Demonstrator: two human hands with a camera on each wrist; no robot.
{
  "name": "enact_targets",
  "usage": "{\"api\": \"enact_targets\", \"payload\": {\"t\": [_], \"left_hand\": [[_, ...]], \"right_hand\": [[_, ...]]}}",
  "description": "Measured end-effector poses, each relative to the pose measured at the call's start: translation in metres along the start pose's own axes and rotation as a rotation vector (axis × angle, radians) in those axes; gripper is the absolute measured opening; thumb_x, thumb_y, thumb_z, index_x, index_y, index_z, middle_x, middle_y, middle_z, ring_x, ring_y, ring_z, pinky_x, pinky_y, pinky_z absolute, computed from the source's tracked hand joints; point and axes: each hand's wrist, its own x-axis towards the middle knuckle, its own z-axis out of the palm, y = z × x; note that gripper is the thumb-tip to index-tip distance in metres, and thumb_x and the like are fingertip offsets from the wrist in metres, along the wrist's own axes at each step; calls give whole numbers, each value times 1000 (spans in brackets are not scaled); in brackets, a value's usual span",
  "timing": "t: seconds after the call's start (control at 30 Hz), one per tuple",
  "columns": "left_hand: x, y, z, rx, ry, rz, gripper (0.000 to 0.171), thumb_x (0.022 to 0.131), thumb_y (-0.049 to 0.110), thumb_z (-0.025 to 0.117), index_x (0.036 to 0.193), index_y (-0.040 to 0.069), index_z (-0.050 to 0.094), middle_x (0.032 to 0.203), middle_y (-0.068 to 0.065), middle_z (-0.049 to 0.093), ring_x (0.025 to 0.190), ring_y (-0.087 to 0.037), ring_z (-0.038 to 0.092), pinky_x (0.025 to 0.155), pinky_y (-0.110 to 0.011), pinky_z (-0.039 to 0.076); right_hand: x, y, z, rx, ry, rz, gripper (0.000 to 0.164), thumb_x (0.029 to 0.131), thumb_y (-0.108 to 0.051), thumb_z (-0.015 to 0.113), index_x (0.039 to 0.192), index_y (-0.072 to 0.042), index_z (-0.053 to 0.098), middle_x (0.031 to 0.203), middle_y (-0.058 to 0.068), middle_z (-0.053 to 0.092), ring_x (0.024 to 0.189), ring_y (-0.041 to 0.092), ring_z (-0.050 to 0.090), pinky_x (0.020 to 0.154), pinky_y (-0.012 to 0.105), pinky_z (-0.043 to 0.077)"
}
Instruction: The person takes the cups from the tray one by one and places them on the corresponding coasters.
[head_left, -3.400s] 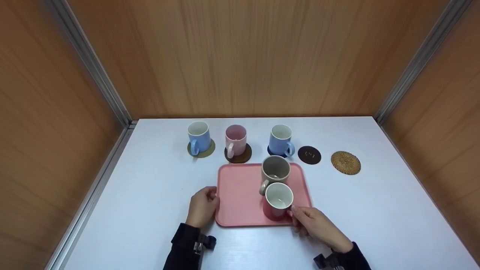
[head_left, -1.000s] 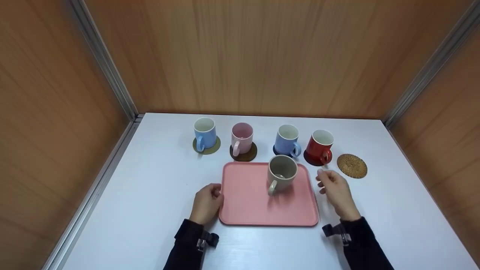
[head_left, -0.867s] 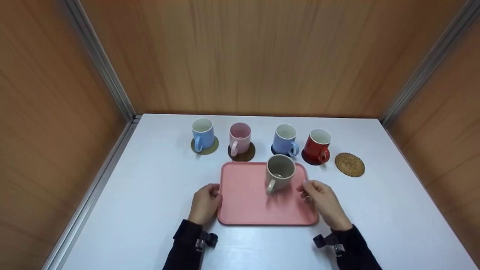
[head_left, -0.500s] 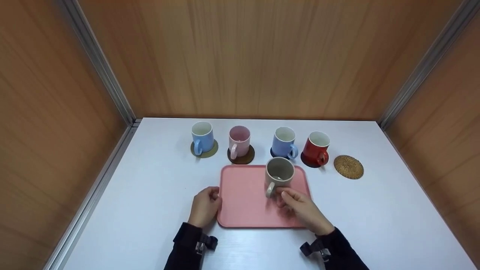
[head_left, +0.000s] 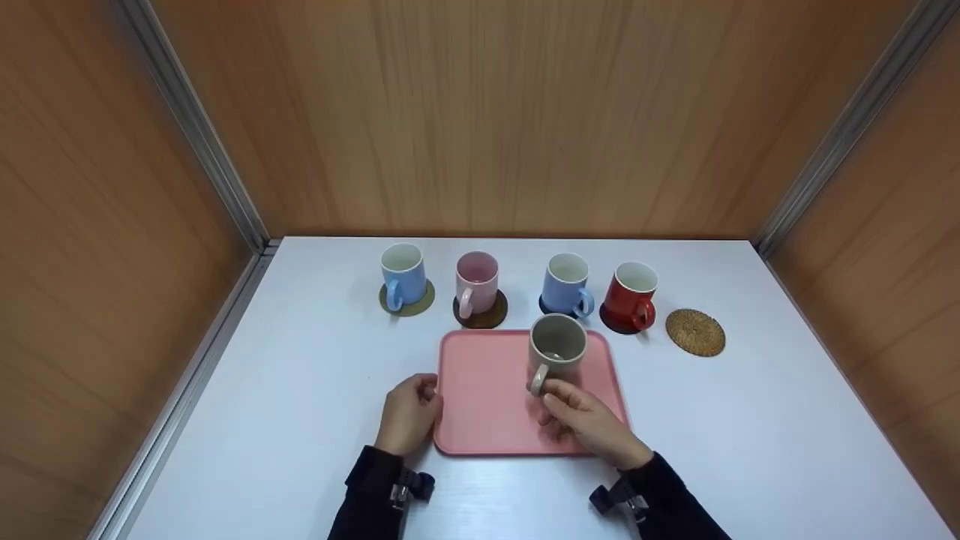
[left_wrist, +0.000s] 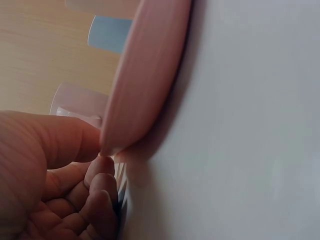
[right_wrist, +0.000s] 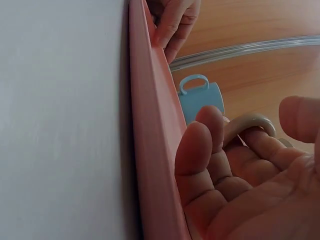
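A pink tray [head_left: 487,397] lies on the white table with a grey-beige mug [head_left: 557,360] upright on its right half. My left hand [head_left: 409,412] pinches the tray's left edge, thumb at the rim and fingers curled beneath it. At the mug's front, my right hand [head_left: 589,424] has a fingertip through the handle [right_wrist: 252,122]. Its thumb [right_wrist: 300,117] stands apart from the handle, and the other fingers [right_wrist: 192,150] are loosely bent over the tray. Part of the mug is hidden behind my right hand in the right wrist view.
Behind the tray stand a light blue mug [head_left: 405,281], a pink mug [head_left: 478,281], a blue mug [head_left: 564,285] and a red mug [head_left: 628,294], each on a round coaster. A woven coaster [head_left: 696,332] lies bare at the right. Wooden walls [head_left: 480,120] enclose the table.
The red mug has gone from the tray to the dark coaster at the back right. My right hand has since come back left to the beige mug's handle. My left hand stays at the tray.
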Motion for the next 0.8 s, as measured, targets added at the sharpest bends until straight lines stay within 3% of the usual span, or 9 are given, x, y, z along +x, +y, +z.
{"api": "enact_targets", "payload": {"t": [0.2, 0.37, 0.53, 0.8], "left_hand": [[0, 1, -1, -19, -11, -16, 36, 96, 6, 67, 130, -3, 70, 96, -5, 71, 84, -13, 62, 73, -24, 50], [0, 1, -1, -30, -11, -16, 36, 95, 6, 68, 129, -4, 70, 95, -6, 72, 84, -14, 62, 73, -25, 50], [1, 0, 0, -26, -5, -10, 36, 93, 6, 69, 128, -4, 71, 94, -5, 72, 83, -14, 62, 74, -26, 51], [1, 0, 0, -22, 1, -10, 37, 93, 5, 69, 128, -5, 71, 94, -5, 71, 83, -14, 62, 74, -25, 50]], "right_hand": [[-1, 4, 0, -42, 35, -31, 49, 111, -28, 57, 145, 7, 55, 108, 12, 66, 90, 20, 65, 80, 32, 57], [-4, 6, -4, -93, 101, -54, 43, 111, -28, 58, 130, 10, 65, 98, 9, 63, 83, 17, 61, 75, 29, 53], [-9, 6, -12, -152, 139, -50, 42, 112, -32, 55, 113, 8, 67, 88, 10, 61, 77, 15, 57, 70, 27, 49], [-14, 5, -21, -157, 166, -55, 51, 115, -33, 46, 101, 13, 63, 87, 8, 61, 78, 18, 57, 73, 29, 49]]}}
